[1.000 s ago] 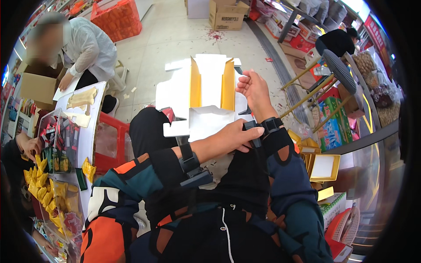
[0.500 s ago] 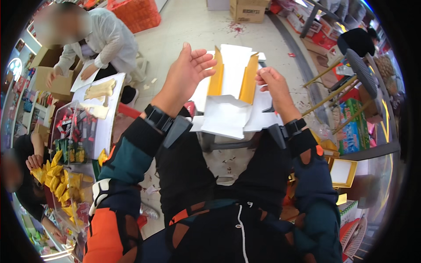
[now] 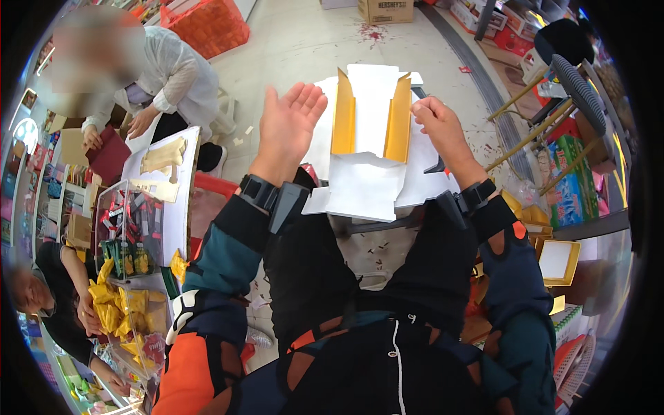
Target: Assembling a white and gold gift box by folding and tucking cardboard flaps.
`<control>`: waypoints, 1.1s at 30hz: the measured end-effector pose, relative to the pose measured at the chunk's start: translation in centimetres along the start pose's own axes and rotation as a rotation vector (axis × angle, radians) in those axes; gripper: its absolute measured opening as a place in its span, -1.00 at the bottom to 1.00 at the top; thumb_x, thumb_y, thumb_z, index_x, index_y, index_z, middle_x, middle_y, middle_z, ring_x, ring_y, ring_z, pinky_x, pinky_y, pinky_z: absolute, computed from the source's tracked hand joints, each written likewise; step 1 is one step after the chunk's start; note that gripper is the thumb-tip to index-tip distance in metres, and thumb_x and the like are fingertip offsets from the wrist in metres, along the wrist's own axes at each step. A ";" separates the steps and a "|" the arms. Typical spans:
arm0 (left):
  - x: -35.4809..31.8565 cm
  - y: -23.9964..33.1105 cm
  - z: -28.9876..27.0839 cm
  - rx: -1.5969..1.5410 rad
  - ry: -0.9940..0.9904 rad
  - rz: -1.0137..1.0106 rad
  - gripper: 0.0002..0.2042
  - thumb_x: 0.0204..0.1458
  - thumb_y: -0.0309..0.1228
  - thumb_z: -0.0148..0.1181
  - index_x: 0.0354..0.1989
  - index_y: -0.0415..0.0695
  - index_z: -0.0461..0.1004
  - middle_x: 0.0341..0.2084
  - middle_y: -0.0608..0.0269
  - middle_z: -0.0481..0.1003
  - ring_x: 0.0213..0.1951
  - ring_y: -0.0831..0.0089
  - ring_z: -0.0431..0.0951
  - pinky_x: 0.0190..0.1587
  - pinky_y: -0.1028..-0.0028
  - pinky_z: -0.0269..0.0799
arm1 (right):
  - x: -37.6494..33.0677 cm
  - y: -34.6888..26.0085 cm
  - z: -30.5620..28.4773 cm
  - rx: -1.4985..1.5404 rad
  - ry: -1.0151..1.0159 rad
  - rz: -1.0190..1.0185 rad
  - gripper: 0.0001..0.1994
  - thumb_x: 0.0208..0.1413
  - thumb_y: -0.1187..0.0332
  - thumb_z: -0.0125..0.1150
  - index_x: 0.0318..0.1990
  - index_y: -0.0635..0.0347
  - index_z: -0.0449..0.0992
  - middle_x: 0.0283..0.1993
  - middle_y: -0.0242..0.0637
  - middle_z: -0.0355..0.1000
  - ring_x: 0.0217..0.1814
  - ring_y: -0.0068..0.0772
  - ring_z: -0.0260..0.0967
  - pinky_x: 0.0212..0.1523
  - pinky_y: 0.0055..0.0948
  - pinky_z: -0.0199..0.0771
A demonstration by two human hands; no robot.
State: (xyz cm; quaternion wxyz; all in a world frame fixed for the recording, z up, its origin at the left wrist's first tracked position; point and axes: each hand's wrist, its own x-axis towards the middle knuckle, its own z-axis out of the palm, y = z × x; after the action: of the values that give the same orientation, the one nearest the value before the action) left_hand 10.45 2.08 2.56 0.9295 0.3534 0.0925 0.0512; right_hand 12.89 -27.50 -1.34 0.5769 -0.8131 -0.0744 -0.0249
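An unfolded cardboard box blank [image 3: 363,181], white with two gold side flaps raised, lies on white sheets over a low stool or stand in front of me. My left hand [image 3: 292,123] is held to the left of the gold left flap, palm showing and fingers stretched out. Nothing lies in it. On the other side, my right hand [image 3: 443,131] has its fingers curled in, just right of the gold right flap [image 3: 398,123]. No object shows in that hand. I cannot tell whether either hand touches the cardboard.
At the left, a person in a white top [image 3: 181,72] holds a dark red piece by a white table [image 3: 183,194]. Another person's hand [image 3: 88,315] is at yellow packets [image 3: 117,304] beside a clear bin. A metal-legged chair [image 3: 577,90] and gold boxes [image 3: 555,261] are at the right.
My left hand has turned its palm more into view; my right hand has risen slightly, its fingers still curled. The person in white now holds up a dark red piece. The view has shifted slightly.
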 end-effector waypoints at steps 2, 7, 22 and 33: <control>-0.1 0.5 -0.4 0.107 -0.043 -0.022 -0.40 0.51 0.07 -0.19 0.18 -0.37 0.34 0.03 -0.05 0.48 0.15 0.16 0.55 0.24 0.17 0.56 | -0.4 -0.1 -0.3 -0.096 0.041 -0.091 -0.77 0.36 0.20 0.20 -0.14 0.19 0.57 -0.24 -0.46 0.46 -0.18 -0.60 0.37 -0.10 -0.52 0.41; -4.1 3.5 -1.8 1.546 -0.696 0.449 -0.45 0.20 -0.06 0.40 0.22 -0.18 0.48 0.12 -0.03 0.54 0.28 0.09 0.48 0.32 0.15 0.42 | -1.7 -1.8 -0.8 -0.200 0.012 -0.296 -0.84 0.35 0.34 0.22 -0.16 0.27 0.54 -0.26 -0.35 0.44 -0.24 -0.54 0.31 -0.13 -0.50 0.38; -4.9 -1.0 -1.7 1.718 -0.901 0.637 -0.87 0.18 -0.43 0.36 -0.17 -0.18 0.58 -0.12 0.12 0.57 0.07 0.07 0.53 0.13 0.18 0.46 | -5.8 -4.3 -1.1 -0.414 -0.316 -0.534 -0.84 0.19 0.46 0.30 -0.09 0.17 0.65 -0.08 -0.28 0.61 0.16 -0.19 0.46 0.19 -0.23 0.49; -4.9 -3.1 -0.9 1.963 -1.001 0.731 -0.84 0.25 -0.37 0.25 -0.32 -0.17 0.47 -0.37 0.12 0.51 -0.21 0.11 0.55 -0.13 0.18 0.50 | -4.8 -3.1 0.4 -0.514 -0.473 -0.502 -0.90 0.19 0.41 0.38 -0.19 0.17 0.60 -0.23 -0.19 0.52 0.05 -0.08 0.46 0.03 -0.19 0.50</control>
State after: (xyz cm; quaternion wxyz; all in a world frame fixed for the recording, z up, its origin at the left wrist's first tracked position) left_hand 5.58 -0.43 0.47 0.1181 0.9087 -0.3929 0.0772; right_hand 7.64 -26.53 0.77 0.2985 -0.8705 -0.3913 0.0049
